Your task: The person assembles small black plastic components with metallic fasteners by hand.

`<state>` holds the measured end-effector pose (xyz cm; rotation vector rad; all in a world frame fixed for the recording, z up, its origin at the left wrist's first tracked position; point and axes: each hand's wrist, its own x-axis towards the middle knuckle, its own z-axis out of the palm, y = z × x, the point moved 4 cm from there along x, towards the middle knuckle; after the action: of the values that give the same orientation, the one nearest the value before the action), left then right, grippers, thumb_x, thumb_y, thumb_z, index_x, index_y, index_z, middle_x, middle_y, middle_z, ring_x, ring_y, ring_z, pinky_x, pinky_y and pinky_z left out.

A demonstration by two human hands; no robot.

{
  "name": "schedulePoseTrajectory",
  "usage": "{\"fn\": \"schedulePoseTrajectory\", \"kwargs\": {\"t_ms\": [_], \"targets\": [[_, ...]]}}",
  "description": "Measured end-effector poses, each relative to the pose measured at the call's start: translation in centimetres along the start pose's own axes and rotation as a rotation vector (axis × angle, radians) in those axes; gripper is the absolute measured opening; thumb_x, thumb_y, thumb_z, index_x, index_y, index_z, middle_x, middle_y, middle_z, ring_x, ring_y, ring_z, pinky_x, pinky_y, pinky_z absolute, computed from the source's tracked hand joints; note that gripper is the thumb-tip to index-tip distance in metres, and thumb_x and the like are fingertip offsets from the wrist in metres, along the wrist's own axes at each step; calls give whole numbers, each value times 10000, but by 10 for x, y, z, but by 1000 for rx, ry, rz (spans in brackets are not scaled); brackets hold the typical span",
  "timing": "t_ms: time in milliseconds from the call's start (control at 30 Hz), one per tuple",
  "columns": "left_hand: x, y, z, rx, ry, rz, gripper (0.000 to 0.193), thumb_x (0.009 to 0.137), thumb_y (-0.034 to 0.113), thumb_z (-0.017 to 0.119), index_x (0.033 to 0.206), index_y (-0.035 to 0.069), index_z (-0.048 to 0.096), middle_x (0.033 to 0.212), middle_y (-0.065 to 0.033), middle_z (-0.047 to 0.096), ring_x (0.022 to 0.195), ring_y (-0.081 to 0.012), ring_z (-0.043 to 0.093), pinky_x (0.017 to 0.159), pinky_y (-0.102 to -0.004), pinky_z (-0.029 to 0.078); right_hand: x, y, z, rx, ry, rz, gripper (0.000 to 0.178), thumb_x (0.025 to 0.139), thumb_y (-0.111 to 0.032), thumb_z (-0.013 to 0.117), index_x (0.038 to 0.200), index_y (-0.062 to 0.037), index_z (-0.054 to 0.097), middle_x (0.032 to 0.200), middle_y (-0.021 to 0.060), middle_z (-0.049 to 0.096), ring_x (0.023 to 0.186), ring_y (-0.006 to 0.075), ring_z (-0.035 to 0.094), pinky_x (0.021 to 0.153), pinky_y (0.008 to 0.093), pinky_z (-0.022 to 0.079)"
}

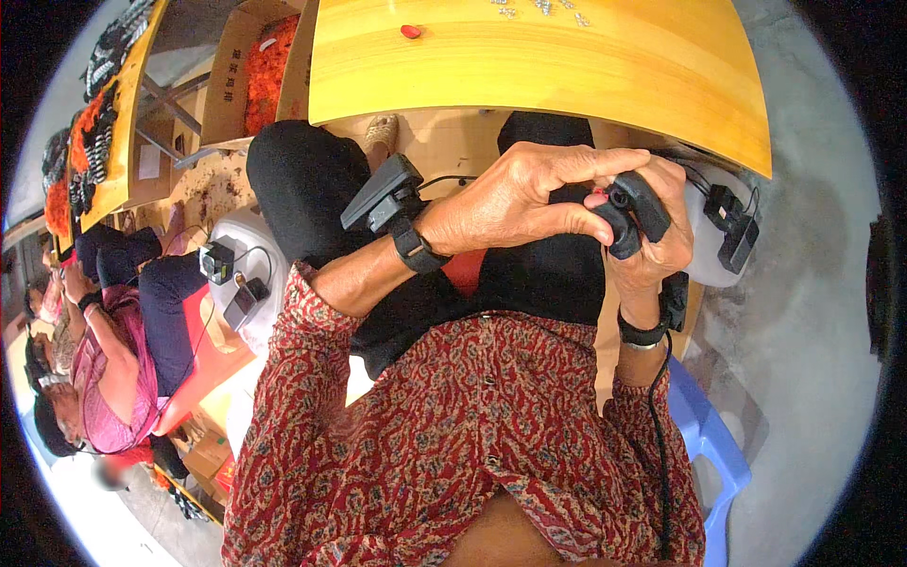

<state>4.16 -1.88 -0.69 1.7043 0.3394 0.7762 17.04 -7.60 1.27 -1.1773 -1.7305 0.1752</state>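
work seems under way and unfinished: right fingers grasp a black rounded piece, left fingers bracket it near a red bit, their grip unclear, while a red oval piece and silvery parts lie on the table beyond the fingers.

On my feed I see a workshop: a yellow worktable, a carton of orange material, seated co-workers, another laden table.

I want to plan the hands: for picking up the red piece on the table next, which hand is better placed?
Probably the left hand: it is nearer the red piece on the table, while the right hand seems to grip the black object.
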Motion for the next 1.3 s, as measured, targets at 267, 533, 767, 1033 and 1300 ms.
{"fn": "schedulePoseTrajectory", "kwargs": {"t_ms": [267,533,767,1033,1300], "targets": [[2,-2,-5,-244,-130,4,1018,612,193,833,1434,64,247,984,-37,626,843,-101,543,802,-258,443,0,-13,-9,-36,102,-65,266,692,-155,752,870,12,645,902,93,631,819,255,587,729,361,465],[15,-26,-23,-611,31,-143,814,906,512,448,1428,-17,117,1072,-204,606,988,-247,593,903,-358,445,6,-16,-22,14,188,17,269,629,-95,781,835,5,640,869,86,618,785,248,579,674,339,461],[16,-26,-28,-722,140,-202,767,893,430,525,1406,-39,200,1088,-193,602,976,-226,592,896,-349,451,-10,7,-34,-34,259,169,255,730,-108,726,910,39,621,874,90,602,743,185,594,660,279,488],[16,-31,-25,-741,91,-217,728,869,371,586,1370,-63,285,1094,-170,604,957,-204,590,876,-329,457,-52,86,-103,633,1067,458,234,885,32,457,1100,57,545,974,94,589,730,170,578,646,296,511],[7,-33,-8,-746,-85,-258,563,921,300,525,1347,-30,362,1131,-162,587,978,-184,579,896,-307,450,-49,137,-185,216,1241,400,320,849,62,484,1165,54,529,986,94,583,766,177,575,731,294,490]]}}
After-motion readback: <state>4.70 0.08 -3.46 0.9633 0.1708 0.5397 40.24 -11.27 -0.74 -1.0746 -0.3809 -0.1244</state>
